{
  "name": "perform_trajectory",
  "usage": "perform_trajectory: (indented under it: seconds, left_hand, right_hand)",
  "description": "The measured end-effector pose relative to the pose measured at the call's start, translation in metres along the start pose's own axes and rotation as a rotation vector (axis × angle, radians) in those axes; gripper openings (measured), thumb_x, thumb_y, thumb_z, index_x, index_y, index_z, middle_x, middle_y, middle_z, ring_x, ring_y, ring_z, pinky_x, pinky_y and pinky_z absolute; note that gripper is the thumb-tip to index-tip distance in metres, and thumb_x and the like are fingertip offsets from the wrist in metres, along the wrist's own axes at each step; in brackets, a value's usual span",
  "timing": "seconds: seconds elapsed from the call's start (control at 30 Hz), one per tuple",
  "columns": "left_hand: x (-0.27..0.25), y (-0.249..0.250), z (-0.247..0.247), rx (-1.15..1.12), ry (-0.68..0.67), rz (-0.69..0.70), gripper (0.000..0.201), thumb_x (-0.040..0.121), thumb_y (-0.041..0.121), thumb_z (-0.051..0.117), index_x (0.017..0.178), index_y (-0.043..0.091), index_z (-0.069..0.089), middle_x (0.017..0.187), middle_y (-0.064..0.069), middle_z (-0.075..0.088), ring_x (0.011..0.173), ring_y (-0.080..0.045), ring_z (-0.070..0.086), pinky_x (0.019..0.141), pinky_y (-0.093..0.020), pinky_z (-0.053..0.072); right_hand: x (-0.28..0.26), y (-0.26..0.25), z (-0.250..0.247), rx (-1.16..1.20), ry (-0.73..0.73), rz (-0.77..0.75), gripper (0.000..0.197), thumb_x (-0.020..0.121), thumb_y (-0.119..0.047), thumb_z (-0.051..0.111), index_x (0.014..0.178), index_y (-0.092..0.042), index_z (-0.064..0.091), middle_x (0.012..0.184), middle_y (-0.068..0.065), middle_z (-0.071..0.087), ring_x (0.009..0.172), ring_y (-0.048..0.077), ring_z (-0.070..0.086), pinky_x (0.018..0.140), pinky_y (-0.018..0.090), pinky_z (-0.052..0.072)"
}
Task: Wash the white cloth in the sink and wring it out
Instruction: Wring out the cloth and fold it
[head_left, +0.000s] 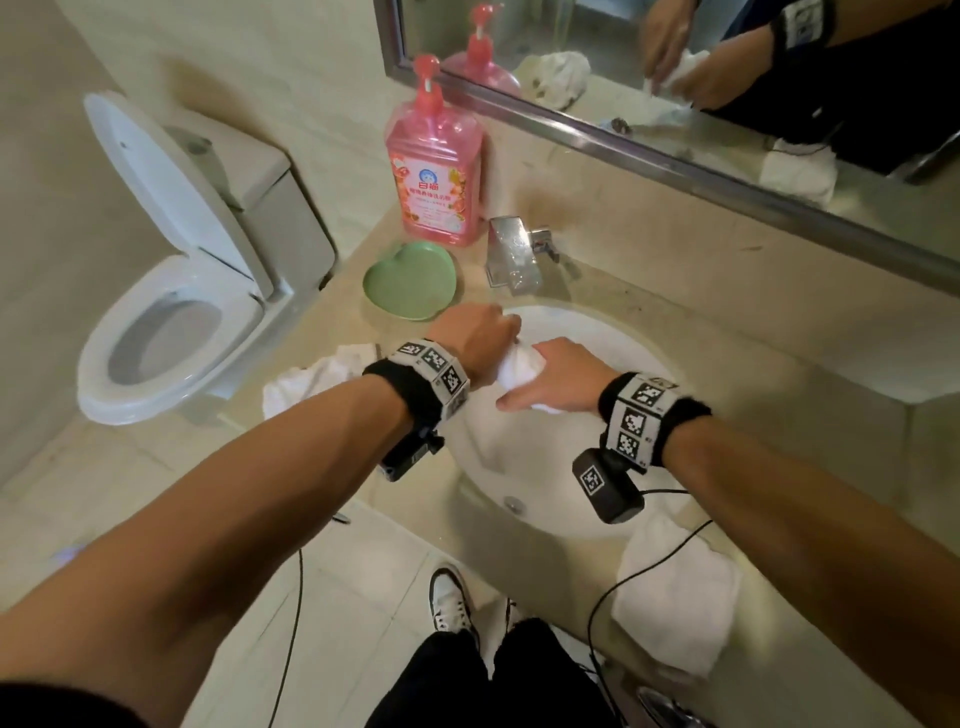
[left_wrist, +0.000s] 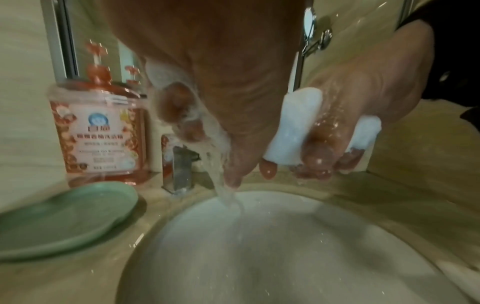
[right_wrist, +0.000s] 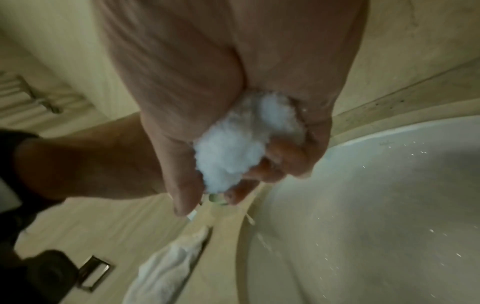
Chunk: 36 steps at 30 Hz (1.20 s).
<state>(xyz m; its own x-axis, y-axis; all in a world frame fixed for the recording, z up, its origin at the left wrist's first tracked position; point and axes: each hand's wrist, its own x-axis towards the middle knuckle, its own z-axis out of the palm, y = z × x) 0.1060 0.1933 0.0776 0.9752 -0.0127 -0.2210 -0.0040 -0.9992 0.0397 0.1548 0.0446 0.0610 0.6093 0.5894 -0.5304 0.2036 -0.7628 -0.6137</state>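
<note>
While both hands grip it over the sink (head_left: 519, 467), the white cloth (head_left: 519, 371) sits bunched btwn them: left hand (head_left: 480, 332) curled round one end, right hand (head_left: 558, 374) curled round the other. Left wrist view shows water streaming (left_wrist: 228, 197) off the fingers (left_wrist: 267, 168) into the basin, which head view doesn't catch. Pink pump bottle (head_left: 435, 176) on the desk (head_left: 727, 332) by the tap (head_left: 511, 254) carries Chinese writing, too blurred to read w/ certainty. Green heart-shaped dish (head_left: 410, 280) sits just beside the bottle. Spare white towels lie left (head_left: 311, 376) & right (head_left: 675, 597) of the sink. Right wrist view is blurry; cloth (right_wrist: 233, 148) shows in the palm.
</note>
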Motion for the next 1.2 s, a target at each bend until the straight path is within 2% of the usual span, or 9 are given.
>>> perform_trajectory:
  seconds: [0.23,0.37,0.5,0.63,0.73,0.87,0.97,1.1,1.2]
  left_hand:
    - [0.002,0.021,0.072,0.049,-0.315,-0.069,0.019,0.079,0.017,0.065,0.097,0.014,0.069,0.092,-0.005,0.069,0.084,-0.027,0.068,0.068,-0.03,0.051]
    - [0.002,0.039,0.088,0.129,-0.489,-0.205,0.019,0.066,0.011,0.071,0.059,0.012,0.054,0.057,-0.001,0.052,0.046,-0.018,0.049,0.044,-0.021,0.036]
    - [0.012,0.048,0.091,0.097,-0.593,-0.274,0.02,0.038,-0.004,0.057,0.058,0.003,0.056,0.05,-0.006,0.049,0.043,-0.019,0.047,0.039,-0.024,0.031]
    - [0.014,0.026,0.1,-0.1,-0.388,-0.175,0.027,0.076,0.016,0.059,0.101,0.019,0.069,0.078,0.002,0.063,0.064,-0.019,0.057,0.057,-0.028,0.044]
    - [0.01,0.01,0.085,-0.165,-0.243,-0.084,0.04,0.075,0.025,0.062,0.115,0.022,0.058,0.094,-0.002,0.064,0.082,-0.024,0.061,0.065,-0.033,0.049]
    - [0.001,-0.005,0.047,-0.082,-0.065,0.044,0.046,0.075,0.028,0.07,0.116,0.024,0.052,0.103,-0.002,0.053,0.079,-0.028,0.06,0.052,-0.03,0.035]
    - [-0.008,-0.011,0.014,-0.049,0.083,0.106,0.034,0.08,0.027,0.065,0.112,0.02,0.055,0.101,-0.004,0.053,0.073,-0.028,0.058,0.052,-0.031,0.033]
    - [-0.013,-0.008,-0.027,-0.044,0.23,0.159,0.026,0.079,0.017,0.064,0.104,0.012,0.059,0.092,-0.008,0.057,0.063,-0.029,0.056,0.048,-0.029,0.032]
    - [-0.011,-0.01,-0.046,-0.006,0.285,0.125,0.026,0.082,0.019,0.063,0.107,0.012,0.057,0.089,-0.005,0.057,0.061,-0.025,0.053,0.05,-0.029,0.033]
  right_hand:
    - [0.012,0.044,0.056,-0.429,0.019,-0.068,0.032,0.077,-0.04,0.072,0.097,-0.014,0.069,0.097,0.007,0.072,0.09,0.029,0.067,0.076,0.034,0.054]
    - [0.019,0.061,0.071,-0.663,0.033,-0.165,0.016,0.086,-0.031,0.063,0.089,-0.015,0.064,0.093,0.011,0.071,0.087,0.033,0.068,0.065,0.03,0.042]
    - [0.027,0.07,0.069,-0.759,0.123,-0.209,0.024,0.086,-0.03,0.062,0.101,-0.012,0.062,0.092,0.013,0.071,0.083,0.035,0.069,0.062,0.031,0.038]
    - [0.032,0.07,0.06,-0.737,0.123,-0.209,0.032,0.085,-0.036,0.063,0.106,-0.013,0.057,0.093,0.012,0.07,0.081,0.034,0.067,0.062,0.032,0.039]
    - [0.029,0.062,0.042,-0.459,-0.026,-0.116,0.043,0.082,-0.049,0.067,0.108,-0.019,0.05,0.095,0.002,0.064,0.082,0.024,0.063,0.064,0.035,0.045]
    - [0.015,0.041,0.008,0.02,-0.147,-0.057,0.022,0.09,-0.045,0.069,0.088,-0.025,0.06,0.083,-0.009,0.062,0.079,0.013,0.06,0.065,0.026,0.04]
    - [0.001,0.019,-0.018,0.289,-0.12,-0.031,0.028,0.084,-0.03,0.08,0.098,-0.009,0.069,0.085,-0.001,0.068,0.077,0.013,0.064,0.065,0.024,0.047]
    - [-0.012,-0.009,-0.035,0.595,-0.327,0.015,0.035,0.091,-0.008,0.068,0.123,-0.009,0.054,0.111,0.015,0.072,0.091,0.031,0.074,0.067,0.039,0.057]
    - [-0.017,-0.022,-0.046,0.602,-0.327,-0.013,0.036,0.089,-0.008,0.068,0.121,-0.014,0.054,0.102,0.012,0.075,0.07,0.024,0.068,0.052,0.029,0.049]
